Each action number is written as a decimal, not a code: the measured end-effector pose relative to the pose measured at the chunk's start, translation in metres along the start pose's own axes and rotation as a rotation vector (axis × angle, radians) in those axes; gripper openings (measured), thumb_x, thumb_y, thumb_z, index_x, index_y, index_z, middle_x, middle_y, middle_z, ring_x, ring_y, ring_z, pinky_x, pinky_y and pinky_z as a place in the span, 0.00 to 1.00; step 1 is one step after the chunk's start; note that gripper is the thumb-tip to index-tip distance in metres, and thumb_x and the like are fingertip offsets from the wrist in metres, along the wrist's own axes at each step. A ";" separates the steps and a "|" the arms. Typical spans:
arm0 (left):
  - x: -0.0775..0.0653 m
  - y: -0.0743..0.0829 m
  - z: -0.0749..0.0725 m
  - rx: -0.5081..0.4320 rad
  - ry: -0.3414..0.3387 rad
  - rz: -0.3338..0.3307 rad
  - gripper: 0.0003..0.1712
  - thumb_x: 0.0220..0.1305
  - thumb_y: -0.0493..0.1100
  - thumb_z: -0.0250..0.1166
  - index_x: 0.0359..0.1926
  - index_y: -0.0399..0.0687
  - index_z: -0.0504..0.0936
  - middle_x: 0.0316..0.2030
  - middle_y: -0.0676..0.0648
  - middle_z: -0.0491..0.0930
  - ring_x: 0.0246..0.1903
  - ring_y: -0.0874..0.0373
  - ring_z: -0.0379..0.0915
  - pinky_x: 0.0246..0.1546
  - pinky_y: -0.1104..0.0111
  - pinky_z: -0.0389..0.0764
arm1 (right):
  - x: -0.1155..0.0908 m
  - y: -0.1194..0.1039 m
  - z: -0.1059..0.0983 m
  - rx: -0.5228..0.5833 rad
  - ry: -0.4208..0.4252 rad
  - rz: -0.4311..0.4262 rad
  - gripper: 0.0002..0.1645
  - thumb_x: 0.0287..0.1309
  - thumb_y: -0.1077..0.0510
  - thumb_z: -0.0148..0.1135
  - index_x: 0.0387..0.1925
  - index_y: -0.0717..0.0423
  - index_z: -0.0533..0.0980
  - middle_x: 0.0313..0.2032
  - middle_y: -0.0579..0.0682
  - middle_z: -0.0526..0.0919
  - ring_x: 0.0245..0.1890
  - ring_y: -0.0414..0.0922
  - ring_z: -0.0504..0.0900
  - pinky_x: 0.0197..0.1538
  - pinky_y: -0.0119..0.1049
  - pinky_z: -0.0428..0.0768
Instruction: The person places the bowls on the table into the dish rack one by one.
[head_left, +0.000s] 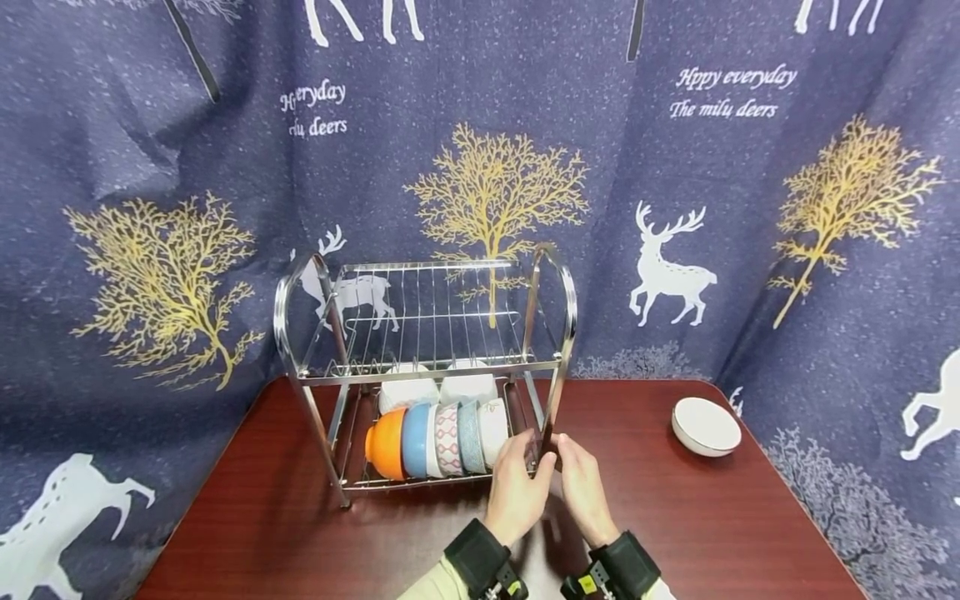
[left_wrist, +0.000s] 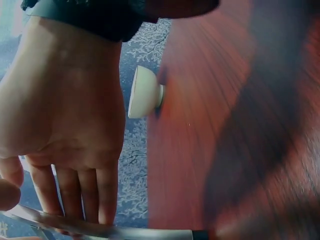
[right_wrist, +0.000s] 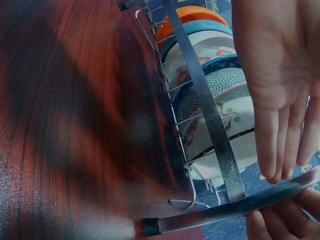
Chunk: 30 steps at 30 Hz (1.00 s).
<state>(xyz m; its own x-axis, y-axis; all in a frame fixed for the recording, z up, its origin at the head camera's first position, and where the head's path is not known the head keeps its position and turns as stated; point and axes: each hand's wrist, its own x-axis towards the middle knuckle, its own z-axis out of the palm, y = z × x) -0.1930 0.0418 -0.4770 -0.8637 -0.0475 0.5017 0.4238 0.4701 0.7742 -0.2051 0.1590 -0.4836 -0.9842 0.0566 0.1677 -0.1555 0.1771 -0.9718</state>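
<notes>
A two-tier metal dish rack [head_left: 442, 373] stands on the table. On its lower tier, an orange bowl [head_left: 387, 446], a blue bowl [head_left: 416, 442], a pink-patterned bowl [head_left: 448, 440], a dotted grey-blue bowl [head_left: 471, 437] and a white floral bowl [head_left: 493, 429] stand on edge in a row. My left hand [head_left: 519, 487] is at the inner side of the rack's front right leg, beside the floral bowl, fingers straight in the right wrist view. On the outer side, my right hand [head_left: 583, 492] has its extended fingers at the same leg [right_wrist: 215, 214].
Two white bowls [head_left: 408, 390] sit behind the row on the lower tier. Another white bowl [head_left: 707, 427] stands at the table's far right. A printed dark blue curtain [head_left: 615, 167] hangs behind and beside the red-brown table [head_left: 675, 525]. The rack's upper tier [head_left: 435, 317] holds nothing.
</notes>
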 end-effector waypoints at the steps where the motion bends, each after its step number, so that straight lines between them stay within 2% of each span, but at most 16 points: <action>1: 0.001 0.000 0.001 -0.004 0.005 -0.004 0.22 0.61 0.42 0.64 0.53 0.34 0.76 0.45 0.42 0.79 0.45 0.50 0.75 0.46 0.61 0.77 | 0.000 -0.001 0.000 0.011 -0.007 0.001 0.25 0.75 0.51 0.38 0.53 0.61 0.77 0.51 0.54 0.81 0.52 0.47 0.78 0.55 0.36 0.76; 6: 0.003 -0.001 0.008 -0.034 0.035 -0.026 0.18 0.61 0.39 0.64 0.50 0.34 0.79 0.43 0.41 0.80 0.44 0.50 0.77 0.46 0.61 0.78 | -0.005 -0.019 -0.002 0.013 -0.025 0.014 0.26 0.76 0.53 0.37 0.54 0.66 0.76 0.50 0.58 0.81 0.50 0.54 0.79 0.53 0.37 0.77; 10: 0.004 -0.002 0.013 -0.089 0.052 -0.076 0.15 0.62 0.37 0.62 0.48 0.33 0.80 0.41 0.41 0.80 0.42 0.50 0.78 0.44 0.63 0.80 | -0.011 -0.036 -0.002 -0.025 -0.013 0.013 0.26 0.75 0.54 0.37 0.52 0.68 0.76 0.48 0.61 0.82 0.48 0.56 0.80 0.54 0.45 0.77; 14: 0.005 -0.003 0.017 -0.149 0.070 -0.104 0.12 0.63 0.35 0.61 0.45 0.33 0.80 0.40 0.40 0.80 0.40 0.50 0.79 0.42 0.65 0.81 | -0.011 -0.039 -0.004 -0.040 -0.008 0.005 0.25 0.75 0.55 0.38 0.50 0.68 0.77 0.47 0.60 0.82 0.47 0.56 0.80 0.55 0.53 0.75; 19: 0.006 -0.003 0.020 -0.206 0.091 -0.114 0.09 0.63 0.33 0.61 0.43 0.34 0.80 0.39 0.42 0.80 0.39 0.51 0.79 0.41 0.66 0.81 | 0.002 -0.019 -0.012 -0.079 0.021 -0.031 0.24 0.74 0.52 0.42 0.48 0.62 0.80 0.45 0.57 0.84 0.46 0.55 0.81 0.53 0.51 0.77; 23: 0.005 -0.003 0.023 -0.230 0.110 -0.095 0.08 0.61 0.31 0.62 0.42 0.34 0.80 0.38 0.42 0.80 0.39 0.51 0.79 0.41 0.66 0.82 | 0.014 -0.004 -0.026 -0.216 0.081 -0.051 0.20 0.72 0.48 0.47 0.47 0.55 0.81 0.45 0.52 0.84 0.46 0.50 0.80 0.50 0.43 0.77; 25: 0.005 -0.004 0.024 -0.227 0.121 -0.079 0.08 0.60 0.31 0.62 0.41 0.34 0.81 0.37 0.42 0.80 0.38 0.51 0.79 0.41 0.65 0.82 | 0.019 -0.003 -0.034 -0.287 0.116 -0.061 0.19 0.71 0.49 0.48 0.47 0.54 0.81 0.45 0.51 0.84 0.46 0.47 0.80 0.49 0.40 0.76; 30: 0.006 -0.003 0.025 -0.233 0.129 -0.062 0.07 0.60 0.30 0.62 0.40 0.34 0.80 0.36 0.42 0.80 0.36 0.50 0.80 0.40 0.65 0.82 | 0.035 -0.001 -0.060 -0.389 0.197 -0.064 0.20 0.69 0.47 0.50 0.48 0.55 0.80 0.46 0.52 0.84 0.46 0.46 0.79 0.49 0.42 0.76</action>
<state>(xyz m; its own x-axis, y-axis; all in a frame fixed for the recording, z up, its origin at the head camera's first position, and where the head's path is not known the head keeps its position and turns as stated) -0.2061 0.0619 -0.4865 -0.8545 -0.1883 0.4842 0.4356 0.2481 0.8653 -0.2340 0.2196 -0.4665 -0.9327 0.2134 0.2908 -0.1350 0.5411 -0.8300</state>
